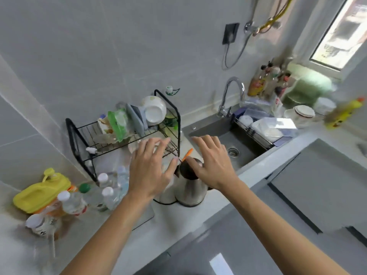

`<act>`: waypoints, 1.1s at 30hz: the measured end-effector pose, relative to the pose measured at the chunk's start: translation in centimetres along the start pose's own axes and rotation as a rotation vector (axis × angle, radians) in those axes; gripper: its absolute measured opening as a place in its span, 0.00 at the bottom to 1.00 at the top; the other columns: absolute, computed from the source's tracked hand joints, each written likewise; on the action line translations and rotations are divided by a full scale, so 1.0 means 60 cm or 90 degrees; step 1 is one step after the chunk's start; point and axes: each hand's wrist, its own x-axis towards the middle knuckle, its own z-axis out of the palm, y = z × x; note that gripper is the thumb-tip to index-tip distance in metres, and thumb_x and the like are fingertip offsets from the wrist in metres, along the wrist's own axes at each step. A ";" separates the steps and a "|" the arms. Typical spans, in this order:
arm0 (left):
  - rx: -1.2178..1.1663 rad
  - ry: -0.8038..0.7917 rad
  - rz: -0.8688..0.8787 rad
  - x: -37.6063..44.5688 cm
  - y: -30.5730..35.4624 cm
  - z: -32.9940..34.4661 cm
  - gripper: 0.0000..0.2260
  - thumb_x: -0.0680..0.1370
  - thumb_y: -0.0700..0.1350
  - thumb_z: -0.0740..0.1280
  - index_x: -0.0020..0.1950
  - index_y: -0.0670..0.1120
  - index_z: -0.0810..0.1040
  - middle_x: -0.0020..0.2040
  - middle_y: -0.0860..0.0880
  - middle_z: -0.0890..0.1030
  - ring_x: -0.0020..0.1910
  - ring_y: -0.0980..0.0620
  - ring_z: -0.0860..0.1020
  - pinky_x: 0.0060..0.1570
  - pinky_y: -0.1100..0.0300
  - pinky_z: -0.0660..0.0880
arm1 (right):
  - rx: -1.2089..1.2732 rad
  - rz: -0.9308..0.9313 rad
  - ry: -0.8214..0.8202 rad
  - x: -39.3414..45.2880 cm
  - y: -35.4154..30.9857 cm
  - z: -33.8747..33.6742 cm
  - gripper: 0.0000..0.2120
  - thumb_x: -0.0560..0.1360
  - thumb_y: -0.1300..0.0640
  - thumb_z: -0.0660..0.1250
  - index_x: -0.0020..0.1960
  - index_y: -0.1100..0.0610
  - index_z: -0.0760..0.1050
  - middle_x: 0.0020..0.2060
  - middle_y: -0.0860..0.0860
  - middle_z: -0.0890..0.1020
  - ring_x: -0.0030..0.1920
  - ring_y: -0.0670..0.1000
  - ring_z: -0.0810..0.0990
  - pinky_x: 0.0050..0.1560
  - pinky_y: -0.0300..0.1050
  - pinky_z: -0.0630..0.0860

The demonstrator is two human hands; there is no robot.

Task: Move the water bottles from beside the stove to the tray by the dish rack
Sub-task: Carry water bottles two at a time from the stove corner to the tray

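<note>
Grey tiles back my white counter [174, 221]. Both my left hand [151, 167] and right hand [212, 163] are spread wide, holding nothing, over a steel kettle [188, 187]. Water bottles [107, 187] stand on the tray [146, 215] beside the dish rack [79, 139].

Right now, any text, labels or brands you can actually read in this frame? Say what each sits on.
Nothing can be read.
Water bottles: red label bands, too blurred.
White cup: dark marks, not readable.
Sauce bottles by the window: coloured labels, too small.
Yellow bottle: dark marks, motion-blurred.
</note>
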 end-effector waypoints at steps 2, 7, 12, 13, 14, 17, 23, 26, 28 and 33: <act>-0.014 -0.012 0.043 0.026 0.089 0.025 0.26 0.80 0.61 0.62 0.76 0.52 0.73 0.70 0.51 0.75 0.72 0.47 0.71 0.70 0.48 0.70 | -0.015 0.053 0.024 -0.034 0.078 -0.052 0.29 0.79 0.36 0.60 0.75 0.49 0.69 0.66 0.48 0.75 0.67 0.54 0.70 0.64 0.54 0.72; -0.044 -0.079 0.142 0.070 0.324 0.118 0.30 0.80 0.64 0.58 0.80 0.55 0.66 0.77 0.51 0.71 0.80 0.49 0.64 0.77 0.44 0.65 | -0.079 0.182 0.068 -0.151 0.274 -0.172 0.31 0.79 0.33 0.58 0.78 0.48 0.67 0.72 0.48 0.73 0.73 0.54 0.68 0.70 0.55 0.70; -0.089 -0.129 0.261 0.083 0.613 0.221 0.30 0.80 0.64 0.60 0.80 0.54 0.68 0.76 0.50 0.72 0.78 0.46 0.66 0.76 0.43 0.66 | -0.134 0.365 0.109 -0.331 0.475 -0.329 0.33 0.77 0.33 0.57 0.78 0.47 0.67 0.72 0.49 0.72 0.75 0.53 0.66 0.74 0.56 0.67; -0.101 -0.136 0.281 0.078 0.665 0.238 0.30 0.79 0.64 0.59 0.79 0.54 0.69 0.75 0.49 0.73 0.78 0.45 0.67 0.75 0.43 0.67 | -0.144 0.399 0.117 -0.369 0.506 -0.355 0.34 0.77 0.33 0.56 0.78 0.47 0.66 0.72 0.48 0.72 0.75 0.52 0.66 0.74 0.55 0.67; -0.111 -0.146 0.304 0.072 0.715 0.256 0.31 0.79 0.65 0.59 0.79 0.54 0.70 0.75 0.49 0.74 0.77 0.45 0.68 0.74 0.43 0.68 | -0.156 0.433 0.126 -0.408 0.533 -0.379 0.34 0.77 0.33 0.55 0.78 0.47 0.66 0.72 0.48 0.71 0.75 0.52 0.65 0.74 0.54 0.66; -0.124 -0.197 0.391 0.044 0.859 0.310 0.32 0.78 0.66 0.57 0.79 0.53 0.70 0.76 0.48 0.73 0.78 0.44 0.67 0.75 0.43 0.68 | -0.186 0.545 0.160 -0.532 0.602 -0.440 0.33 0.77 0.33 0.58 0.78 0.47 0.66 0.72 0.48 0.71 0.74 0.52 0.65 0.74 0.53 0.66; -0.184 -0.268 0.578 -0.043 1.147 0.408 0.31 0.79 0.66 0.57 0.78 0.52 0.71 0.77 0.48 0.74 0.78 0.43 0.68 0.77 0.43 0.66 | -0.227 0.763 0.217 -0.774 0.695 -0.534 0.32 0.78 0.34 0.58 0.77 0.48 0.67 0.71 0.48 0.72 0.73 0.52 0.67 0.74 0.54 0.66; -0.210 -0.292 0.651 -0.081 1.286 0.450 0.31 0.79 0.67 0.57 0.77 0.53 0.72 0.77 0.48 0.74 0.78 0.43 0.67 0.77 0.44 0.66 | -0.246 0.844 0.238 -0.868 0.751 -0.583 0.33 0.78 0.34 0.56 0.77 0.49 0.67 0.72 0.49 0.72 0.74 0.53 0.67 0.75 0.55 0.66; -0.225 -0.304 0.697 -0.099 1.380 0.485 0.31 0.79 0.67 0.57 0.77 0.52 0.73 0.76 0.47 0.74 0.77 0.42 0.68 0.76 0.43 0.66 | -0.259 0.887 0.261 -0.919 0.800 -0.616 0.32 0.78 0.34 0.57 0.77 0.49 0.67 0.72 0.49 0.72 0.73 0.53 0.67 0.74 0.55 0.66; -0.267 -0.339 0.769 -0.120 1.616 0.572 0.31 0.79 0.67 0.57 0.78 0.52 0.71 0.75 0.47 0.75 0.76 0.43 0.69 0.74 0.43 0.68 | -0.275 0.971 0.284 -1.017 0.944 -0.706 0.31 0.79 0.35 0.58 0.78 0.48 0.66 0.72 0.48 0.72 0.74 0.52 0.66 0.76 0.53 0.64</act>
